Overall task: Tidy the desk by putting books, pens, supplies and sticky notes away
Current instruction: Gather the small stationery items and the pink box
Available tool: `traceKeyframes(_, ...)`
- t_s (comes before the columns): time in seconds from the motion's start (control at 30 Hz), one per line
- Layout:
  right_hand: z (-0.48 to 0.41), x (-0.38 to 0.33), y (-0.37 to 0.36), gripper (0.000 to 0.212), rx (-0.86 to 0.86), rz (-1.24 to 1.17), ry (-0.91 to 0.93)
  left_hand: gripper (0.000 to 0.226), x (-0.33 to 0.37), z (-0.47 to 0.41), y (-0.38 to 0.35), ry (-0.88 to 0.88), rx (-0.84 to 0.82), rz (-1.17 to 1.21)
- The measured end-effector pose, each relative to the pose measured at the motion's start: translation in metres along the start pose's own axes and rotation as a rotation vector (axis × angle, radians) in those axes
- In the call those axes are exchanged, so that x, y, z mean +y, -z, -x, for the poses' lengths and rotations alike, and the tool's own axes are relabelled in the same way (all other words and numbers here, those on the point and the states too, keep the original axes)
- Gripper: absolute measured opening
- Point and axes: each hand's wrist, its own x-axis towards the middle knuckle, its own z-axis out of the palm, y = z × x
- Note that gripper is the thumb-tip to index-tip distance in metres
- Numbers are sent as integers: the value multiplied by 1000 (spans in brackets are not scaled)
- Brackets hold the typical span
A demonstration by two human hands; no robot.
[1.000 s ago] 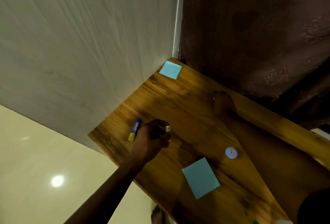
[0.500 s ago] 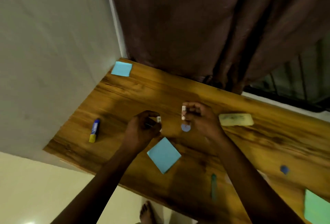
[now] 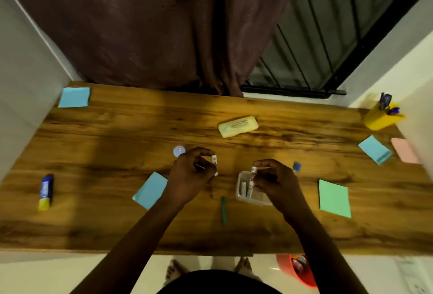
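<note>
My left hand (image 3: 191,174) pinches a small white eraser (image 3: 214,160) above the wooden desk (image 3: 117,223). My right hand (image 3: 273,180) pinches another small white eraser (image 3: 254,170) over a clear plastic box (image 3: 242,196) that holds two or more white erasers. Scattered on the desk are blue sticky pads (image 3: 150,189) (image 3: 74,97) (image 3: 375,149), a green pad (image 3: 334,198), a pink pad (image 3: 404,150), a blue-and-yellow glue stick (image 3: 46,191), a teal pen (image 3: 224,209), a round blue item (image 3: 179,151) and a small blue item (image 3: 296,166).
A pale yellow case (image 3: 237,126) lies at the desk's middle back. A yellow pen cup (image 3: 380,119) stands at the back right corner. A brown curtain (image 3: 140,24) hangs behind. An orange bin (image 3: 297,270) sits on the floor under the front edge.
The view has swung right, bringing the whole desk into sight. My right hand has moved from the round blue item to over the clear box; my left hand still holds its eraser.
</note>
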Motion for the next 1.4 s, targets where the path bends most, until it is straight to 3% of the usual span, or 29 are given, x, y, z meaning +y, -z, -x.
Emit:
traceKeyframes(0.2, -7, 29, -7, 21, -19, 403, 130, 27, 7, 10, -26, 12, -42, 0)
traceKeyframes(0.4, -22, 40, -25, 14, -65, 618, 161, 28, 6, 13, -31, 37, -54, 22)
traceKeyframes(0.53, -31, 46, -30, 14, -87, 629, 119, 28, 2, 16, -30, 33, -50, 7)
traceKeyframes(0.8, -37, 47, -20, 16, -139, 555, 101, 29, -3, 16, -33, 67, -60, 14)
traceKeyframes(0.97, -28, 23, 5, 13, -71, 282, 70, 30, -4, 13, -40, 60, -106, 19)
traceKeyframes(1.07, -14, -1, 11, 8, -135, 53, -41, 31, 0, 12, -51, 25, -144, 11)
traceKeyframes(1.13, -5, -12, 10, 16, -191, -52, -116, 31, 4, 12, -61, 3, -180, 18)
traceKeyframes(1.33, -2, -8, 15, 19, -111, -42, -123, 43, 4, 7, -75, -19, -237, -75)
traceKeyframes(1.4, -6, 1, 14, 17, -57, 71, -73, 43, 2, 6, -73, -6, -221, -81)
